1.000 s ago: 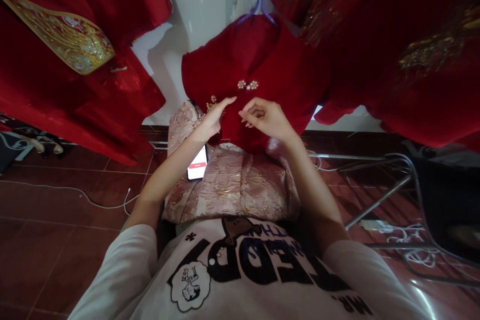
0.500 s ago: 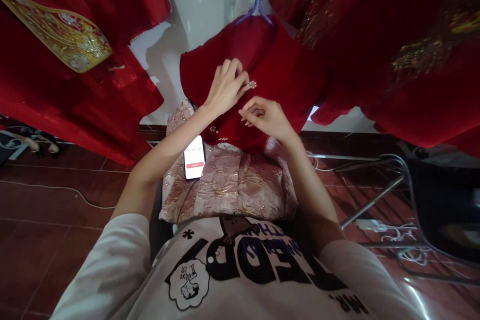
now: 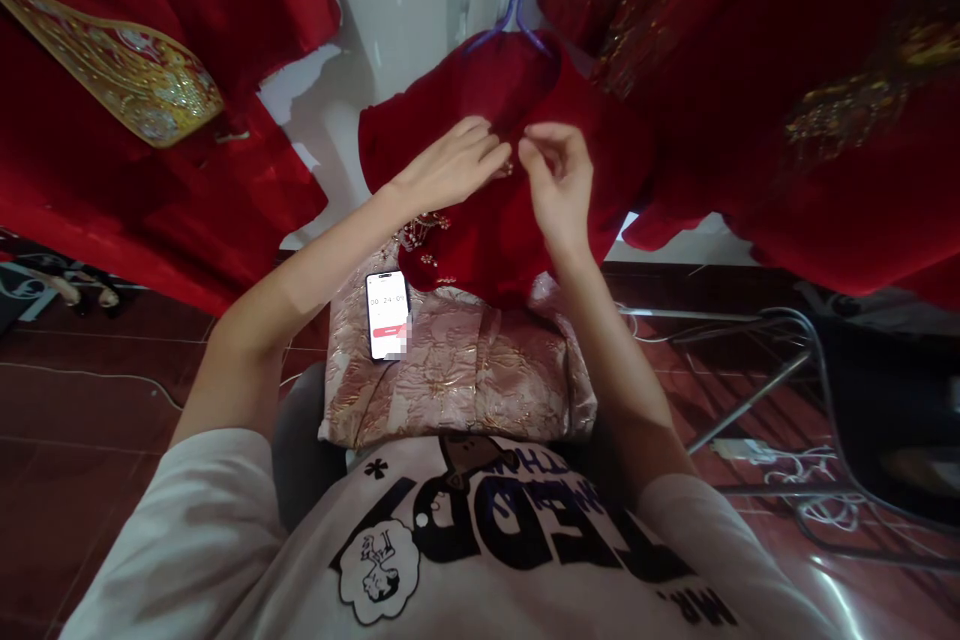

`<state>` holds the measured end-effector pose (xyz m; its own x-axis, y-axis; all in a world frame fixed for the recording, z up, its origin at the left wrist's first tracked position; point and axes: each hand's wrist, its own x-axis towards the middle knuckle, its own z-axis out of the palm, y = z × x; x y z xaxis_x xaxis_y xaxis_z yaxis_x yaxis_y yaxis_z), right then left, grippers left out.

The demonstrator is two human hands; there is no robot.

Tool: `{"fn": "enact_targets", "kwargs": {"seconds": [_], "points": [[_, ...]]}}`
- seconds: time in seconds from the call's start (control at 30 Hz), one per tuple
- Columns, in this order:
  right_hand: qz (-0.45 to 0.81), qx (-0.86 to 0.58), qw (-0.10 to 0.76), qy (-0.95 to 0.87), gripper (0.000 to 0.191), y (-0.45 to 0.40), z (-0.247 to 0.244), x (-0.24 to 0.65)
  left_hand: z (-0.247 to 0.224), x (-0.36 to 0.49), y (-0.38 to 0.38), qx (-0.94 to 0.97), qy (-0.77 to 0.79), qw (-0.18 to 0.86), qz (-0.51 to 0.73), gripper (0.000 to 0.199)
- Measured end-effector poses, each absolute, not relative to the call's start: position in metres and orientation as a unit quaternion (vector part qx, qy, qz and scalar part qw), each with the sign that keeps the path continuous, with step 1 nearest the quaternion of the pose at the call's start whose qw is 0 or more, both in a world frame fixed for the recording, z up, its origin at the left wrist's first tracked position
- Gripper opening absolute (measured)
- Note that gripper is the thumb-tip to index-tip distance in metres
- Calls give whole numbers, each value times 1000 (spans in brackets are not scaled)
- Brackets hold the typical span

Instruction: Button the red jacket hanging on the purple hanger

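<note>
A red garment hangs on a purple hanger in front of me, its lower part over a pink brocade cloth on my lap. My left hand rests on the garment, fingers bent together beside a small beaded ornament; what the fingertips pinch is too small to make out. Just right of it my right hand is raised over the garment, thumb and index fingertips pressed together on something hidden or too fine to see. More beaded ornaments show below my left forearm.
A lit phone lies on the pink brocade cloth. Red garments with gold decoration hang at the left and right. A dark chair with a metal frame and white cables are at the right, on the tiled floor.
My right hand has moved up and slightly right. My left hand has turned flatter, and its forearm has swung left, uncovering more beaded ornaments and the phone's top.
</note>
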<state>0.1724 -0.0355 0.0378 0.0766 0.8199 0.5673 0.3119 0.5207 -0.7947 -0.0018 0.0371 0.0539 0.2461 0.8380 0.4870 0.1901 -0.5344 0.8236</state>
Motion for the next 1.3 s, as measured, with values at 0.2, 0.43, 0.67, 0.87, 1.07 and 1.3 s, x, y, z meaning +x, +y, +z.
{"fn": "enact_targets", "kwargs": {"seconds": [0.2, 0.43, 0.67, 0.87, 1.07, 1.3], "points": [[235, -540, 512, -626, 94, 5, 40, 149, 52, -21, 46, 784, 380, 293, 395, 22], [42, -651, 444, -614, 97, 14, 9, 175, 43, -50, 90, 732, 463, 248, 435, 23], [-53, -635, 443, -631, 91, 23, 12, 212, 56, -68, 101, 707, 530, 219, 415, 52], [21, -598, 382, -704, 94, -46, 56, 223, 59, -64, 82, 722, 524, 183, 413, 65], [-10, -613, 372, -697, 83, -38, 63, 250, 63, -61, 78, 708, 513, 219, 433, 57], [-39, -751, 265, -604, 88, -27, 80, 251, 67, -57, 70, 735, 514, 177, 405, 52]]}}
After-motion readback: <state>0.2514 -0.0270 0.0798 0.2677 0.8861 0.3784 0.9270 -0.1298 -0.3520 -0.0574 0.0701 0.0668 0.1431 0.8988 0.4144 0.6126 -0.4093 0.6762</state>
